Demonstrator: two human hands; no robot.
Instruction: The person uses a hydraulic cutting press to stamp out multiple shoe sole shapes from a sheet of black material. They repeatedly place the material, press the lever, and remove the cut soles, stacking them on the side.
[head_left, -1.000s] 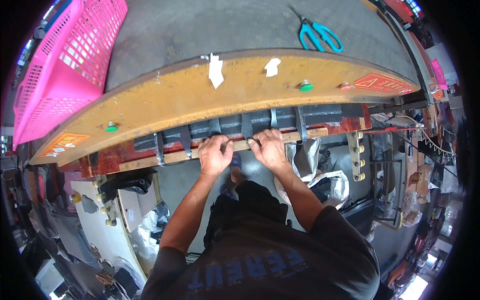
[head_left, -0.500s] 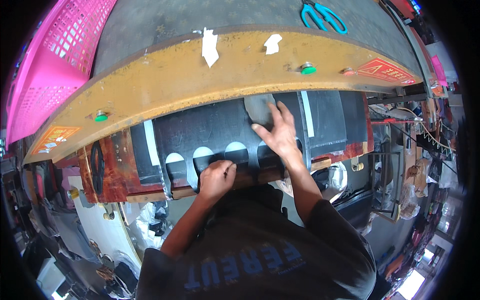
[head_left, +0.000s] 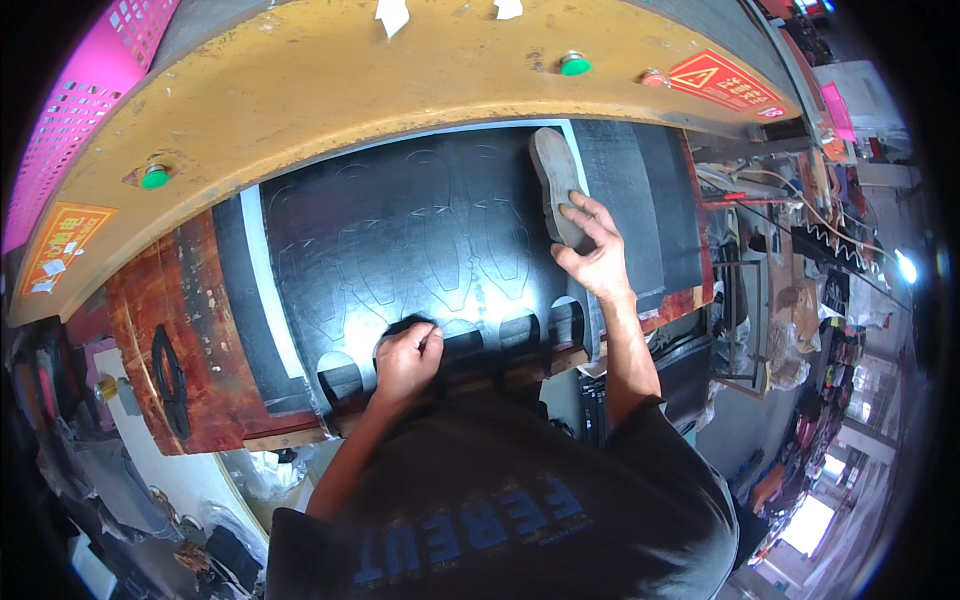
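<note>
A black sheet [head_left: 400,235] lies across the bench, marked with several sole-shaped outlines and with rounded cut-outs along its near edge. My left hand [head_left: 407,360] is closed at that edge, over a strip between cut-outs; its fingertips are partly hidden. Toward the sheet's right side stands a grey sole-shaped cutting die [head_left: 557,175], long and narrow with a dark side wall. My right hand [head_left: 600,250] holds the die's near end, fingers on its top and side, thumb by the lower tip.
A yellow machine beam [head_left: 400,90] with green buttons spans just beyond the sheet. Under the sheet lies a worn red-brown board [head_left: 190,330], with a black looped tool [head_left: 168,380] on its left part. A pink basket [head_left: 90,110] stands at far left.
My view has shifted and the sheet's outlined area now shows more. The die now stands lengthwise at the sheet's right, my right hand at its near end. My left hand stays at the near edge.
</note>
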